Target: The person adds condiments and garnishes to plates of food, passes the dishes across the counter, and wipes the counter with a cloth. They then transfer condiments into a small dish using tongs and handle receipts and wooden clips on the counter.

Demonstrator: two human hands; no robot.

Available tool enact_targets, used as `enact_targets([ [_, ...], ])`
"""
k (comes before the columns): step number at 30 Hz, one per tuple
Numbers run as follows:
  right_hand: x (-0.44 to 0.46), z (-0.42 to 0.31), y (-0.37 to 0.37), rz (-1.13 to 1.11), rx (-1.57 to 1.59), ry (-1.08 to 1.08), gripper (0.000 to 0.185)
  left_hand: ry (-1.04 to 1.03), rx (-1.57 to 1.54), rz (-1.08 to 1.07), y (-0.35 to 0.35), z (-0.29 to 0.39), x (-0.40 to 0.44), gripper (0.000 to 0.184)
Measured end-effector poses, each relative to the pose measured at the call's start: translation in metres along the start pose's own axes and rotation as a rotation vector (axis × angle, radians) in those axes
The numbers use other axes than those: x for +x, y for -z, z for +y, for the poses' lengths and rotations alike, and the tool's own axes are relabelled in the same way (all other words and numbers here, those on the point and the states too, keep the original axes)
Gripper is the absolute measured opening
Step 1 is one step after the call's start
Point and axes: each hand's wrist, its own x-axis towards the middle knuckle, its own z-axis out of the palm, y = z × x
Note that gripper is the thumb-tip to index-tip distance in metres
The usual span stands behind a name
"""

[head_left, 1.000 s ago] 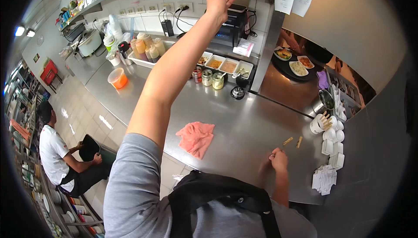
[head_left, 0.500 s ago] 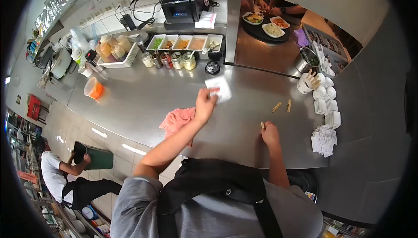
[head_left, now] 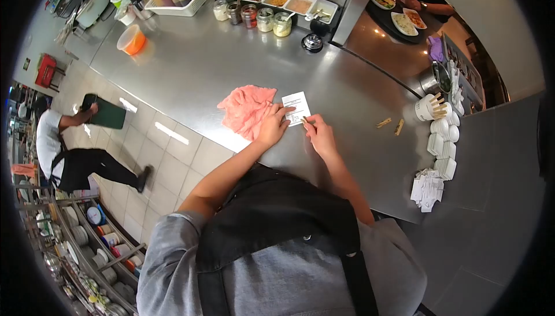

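One white rectangular paper slip [head_left: 298,103] lies on the brushed-steel counter [head_left: 202,73] under my left hand [head_left: 274,126]; whether those fingers pinch it, I cannot tell. My right hand [head_left: 321,135] clamps a small tan wooden clothespin [head_left: 304,120] by its edge. I'm probably aligning them, which calls for steady paper. A crumpled pink cloth [head_left: 247,111] lies alongside; a person [head_left: 55,137] holds a dark-green bin [head_left: 108,113] over pale floor tiles [head_left: 185,165].

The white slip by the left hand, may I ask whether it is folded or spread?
Spread, it seems: the white slip lies with its printed face flat, the left hand touching it.
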Motion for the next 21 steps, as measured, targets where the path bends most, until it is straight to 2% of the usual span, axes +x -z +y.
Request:
enact_targets([
  [1,0.003,0.009,-0.010,0.048,-0.102,0.061,0.013,0.004,-0.014,0.027,0.000,0.000,-0.001,0.042],
  [3,0.008,0.026,-0.012,0.069,-0.080,0.119,0.012,0.000,-0.022,0.076,-0.008,-0.004,-0.005,0.041],
  [15,0.013,0.013,-0.024,-0.007,-0.151,0.185,0.014,-0.019,-0.012,0.030,-0.011,-0.012,-0.005,0.044],
  [19,0.013,0.013,-0.028,-0.003,-0.236,0.330,0.012,0.021,-0.030,0.019,-0.011,-0.010,-0.005,0.047],
  [21,0.015,0.012,-0.016,0.109,-0.383,0.296,0.011,0.034,-0.026,0.002,-0.009,-0.008,-0.006,0.047],
])
